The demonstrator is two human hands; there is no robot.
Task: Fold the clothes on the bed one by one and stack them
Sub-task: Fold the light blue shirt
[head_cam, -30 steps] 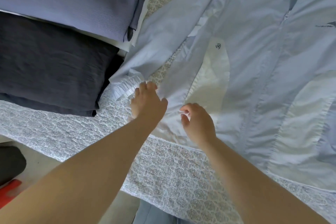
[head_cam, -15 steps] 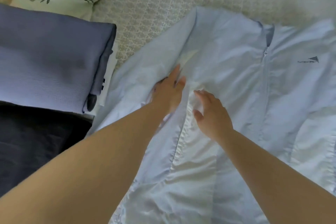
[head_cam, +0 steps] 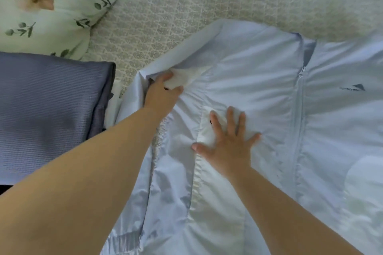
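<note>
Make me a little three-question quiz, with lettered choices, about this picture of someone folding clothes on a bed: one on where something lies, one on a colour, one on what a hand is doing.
1. Where is the folded purple-blue garment?
A. Left of the jacket
B. On top of the jacket
C. Under the pillow

2. What colour is the jacket being folded?
A. Red
B. Light blue
C. Black

3. What is the right hand doing?
A. Clutching the zipper
B. Hanging off the bed
C. Pressing flat on the jacket, fingers spread

Answers:
1. A: the folded purple-blue garment lies at the left edge, beside the jacket.
2. B: the jacket's fabric is pale blue with white panels.
3. C: the right hand lies flat on the cloth with fingers splayed, well left of the zipper; the left hand grips the fabric by the sleeve fold.
</note>
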